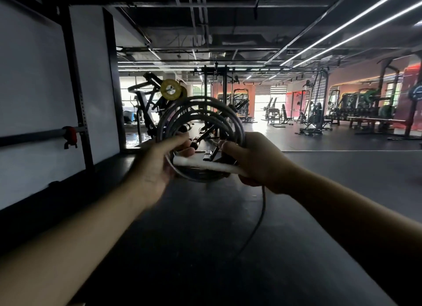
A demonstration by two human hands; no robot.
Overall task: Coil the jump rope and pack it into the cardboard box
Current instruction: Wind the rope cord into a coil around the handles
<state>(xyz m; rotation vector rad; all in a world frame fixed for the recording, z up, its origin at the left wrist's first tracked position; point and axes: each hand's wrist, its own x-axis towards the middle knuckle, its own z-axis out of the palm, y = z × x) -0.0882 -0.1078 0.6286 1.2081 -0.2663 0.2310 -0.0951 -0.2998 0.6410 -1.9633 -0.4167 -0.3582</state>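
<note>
Wall, white panels (34,77), far left: crossed by a black upright post (78,114) and a horizontal bar with a red clamp (70,134).

Left hand (157,166): raised at chest height, fingers curled round the left side of the coil, thumb on the near side. Slightly blurred.

Jump rope (201,114): grey cord wound in several stacked loops, held upright between the two hands, well above the dark floor (205,237). Loops stand up above both hands; the lower arc runs between the palms. One white handle (205,166) lies across the bottom of the coil, spanning from hand to hand. A loose tail of cord (262,212) drops below the right hand toward the floor. The cord's far end cannot be made out.

Right hand (253,162): fist closed round the right side of the coil and the handle's end.

Background, right: weight machines and racks (319,114), ceiling light strips (354,27).
</note>
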